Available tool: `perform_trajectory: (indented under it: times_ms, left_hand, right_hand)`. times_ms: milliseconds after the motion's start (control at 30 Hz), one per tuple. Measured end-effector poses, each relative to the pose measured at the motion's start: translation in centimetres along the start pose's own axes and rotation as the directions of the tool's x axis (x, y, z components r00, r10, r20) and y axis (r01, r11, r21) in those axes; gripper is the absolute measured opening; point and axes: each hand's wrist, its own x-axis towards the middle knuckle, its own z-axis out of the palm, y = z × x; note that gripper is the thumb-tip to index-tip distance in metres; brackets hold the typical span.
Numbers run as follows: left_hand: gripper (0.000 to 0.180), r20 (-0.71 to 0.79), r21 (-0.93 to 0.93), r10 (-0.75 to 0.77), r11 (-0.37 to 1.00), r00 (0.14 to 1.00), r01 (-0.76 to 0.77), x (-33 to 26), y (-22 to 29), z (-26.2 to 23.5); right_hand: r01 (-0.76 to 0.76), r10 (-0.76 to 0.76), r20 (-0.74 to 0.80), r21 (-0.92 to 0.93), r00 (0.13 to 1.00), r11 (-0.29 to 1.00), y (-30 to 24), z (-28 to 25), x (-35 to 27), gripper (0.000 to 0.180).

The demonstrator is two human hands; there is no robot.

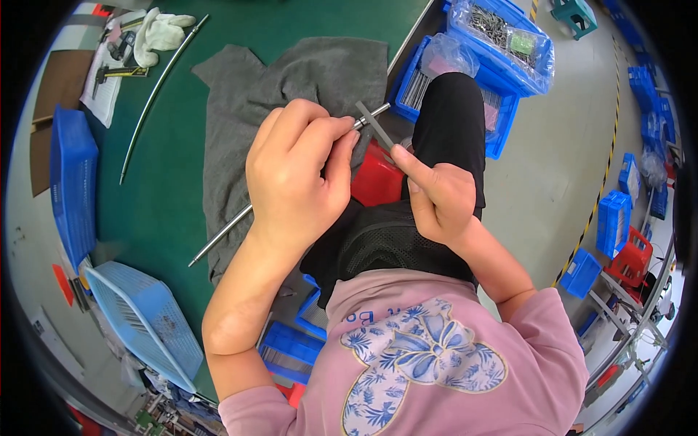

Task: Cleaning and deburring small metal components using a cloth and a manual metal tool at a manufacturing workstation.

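My left hand is closed around a slim shiny metal rod, pinching it near its upper right end. That rod slants from the table edge area up toward the blue bins. My right hand grips a flat grey bar that looks like a small file, its index finger stretched along it. The file lies across the rod, close to the rod's stepped end, just beyond my left fingertips. Beneath the left hand a dark grey cloth is spread, hanging over the table's near edge.
On the green table lie another long metal rod, white gloves and a caliper. Blue baskets line the left side. Right of the table, blue bins hold rods and bagged small metal parts. A red stool stands below my hands.
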Motion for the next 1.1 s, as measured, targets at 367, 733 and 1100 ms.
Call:
perform_trajectory:
  times_ms: [367, 733, 1100]
  left_hand:
    - [0.015, -0.015, -0.043, 0.039, 0.998, 0.999, -0.04, 0.3, -0.6, 0.1]
    - [0.015, 0.034, -0.083, 0.002, 0.997, 0.999, 0.001, -0.2, -0.2, 0.2]
    - [0.013, 0.022, -0.065, -0.006, 0.998, 1.0, 0.007, 0.0, 0.0, 0.2]
  right_hand:
    - [-0.004, 0.01, 0.026, -0.237, 1.0, 0.971, -1.5, -0.3, 2.1, 0.057]
    - [-0.027, 0.048, 0.069, -0.268, 0.996, 0.963, -2.2, -0.8, -0.2, 0.057]
    - [-0.007, 0.011, 0.015, -0.253, 1.0, 0.967, -1.6, 0.2, 1.0, 0.054]
